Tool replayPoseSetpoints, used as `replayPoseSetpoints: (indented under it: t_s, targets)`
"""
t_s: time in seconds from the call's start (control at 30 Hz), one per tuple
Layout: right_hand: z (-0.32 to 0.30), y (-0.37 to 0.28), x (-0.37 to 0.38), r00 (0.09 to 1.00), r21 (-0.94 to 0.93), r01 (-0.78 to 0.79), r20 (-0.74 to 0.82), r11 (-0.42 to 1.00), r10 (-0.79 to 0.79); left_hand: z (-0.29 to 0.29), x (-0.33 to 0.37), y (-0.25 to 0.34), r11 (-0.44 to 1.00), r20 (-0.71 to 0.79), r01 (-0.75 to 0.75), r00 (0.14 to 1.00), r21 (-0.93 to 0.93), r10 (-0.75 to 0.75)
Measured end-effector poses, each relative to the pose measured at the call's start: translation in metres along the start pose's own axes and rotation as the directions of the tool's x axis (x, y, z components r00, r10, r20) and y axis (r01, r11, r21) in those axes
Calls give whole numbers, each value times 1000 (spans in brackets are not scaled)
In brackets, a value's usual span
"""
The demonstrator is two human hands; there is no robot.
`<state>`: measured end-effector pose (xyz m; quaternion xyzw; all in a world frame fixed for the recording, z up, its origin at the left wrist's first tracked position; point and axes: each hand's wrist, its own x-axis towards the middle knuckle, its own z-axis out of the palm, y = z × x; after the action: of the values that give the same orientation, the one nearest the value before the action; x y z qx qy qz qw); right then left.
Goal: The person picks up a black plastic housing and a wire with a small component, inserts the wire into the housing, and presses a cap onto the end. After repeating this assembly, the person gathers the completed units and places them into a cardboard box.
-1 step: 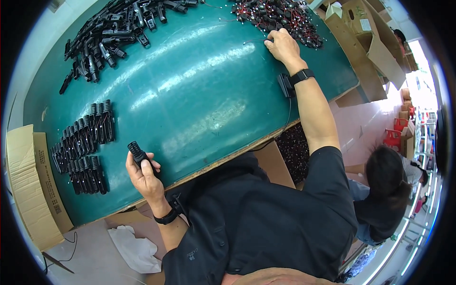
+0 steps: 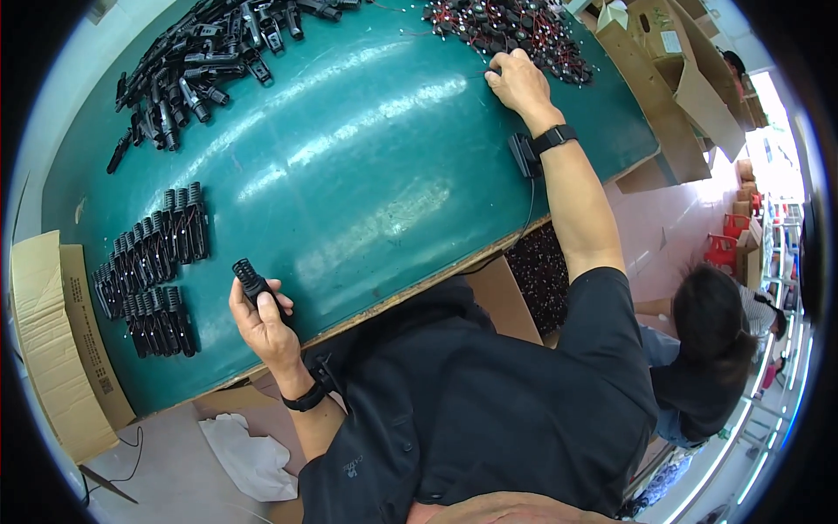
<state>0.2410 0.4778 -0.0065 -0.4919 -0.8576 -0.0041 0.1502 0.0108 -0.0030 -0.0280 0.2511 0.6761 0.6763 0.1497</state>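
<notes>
My left hand (image 2: 266, 327) is closed around a black plastic housing (image 2: 251, 278), its ribbed, coil-like end pointing up and away from me. It is held just above the near edge of the green table. At the far right, my right hand (image 2: 521, 86) is pinched on a small wired part, mostly hidden by the fingers. Right behind those fingers lies a heap of small round black parts with red and black wires (image 2: 515, 31). Rows of similar ribbed black housings with thin wires (image 2: 148, 249) lie left of my left hand.
A large pile of black housings (image 2: 205, 65) covers the far left of the green table (image 2: 349, 192). A black device with a cable (image 2: 524, 155) sits by my right wrist. Cardboard boxes stand at the left (image 2: 61, 323) and right (image 2: 663, 52). Another person (image 2: 711, 349) sits at right.
The thin wire that stretched left from my right fingers is now hardly visible. My left hand keeps its hold on the housing, almost unmoved.
</notes>
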Motion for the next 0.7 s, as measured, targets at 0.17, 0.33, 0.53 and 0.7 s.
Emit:
replayPoseSetpoints:
  t_s: [0.17, 0.33, 0.53, 0.7]
  targets:
    - [11, 9, -8, 949, -101, 247, -177, 964, -262, 4, 5, 4, 1000, 56, 15, 998, 15, -16]
    - [3, -12, -34, 895, 206, 382, -327, 901, -304, 7, 10, -2, 1000, 45, -12, 999, 24, 11]
    - [-17, -120, -99, 950, 729, 225, -16, 647, -312, -7, 4, -5, 999, 49, -30, 998, 28, 28]
    - [-26, -183, -151, 868, 950, -209, 289, 231, -404, -7, 2, -4, 997, 104, -41, 994, 61, 34]
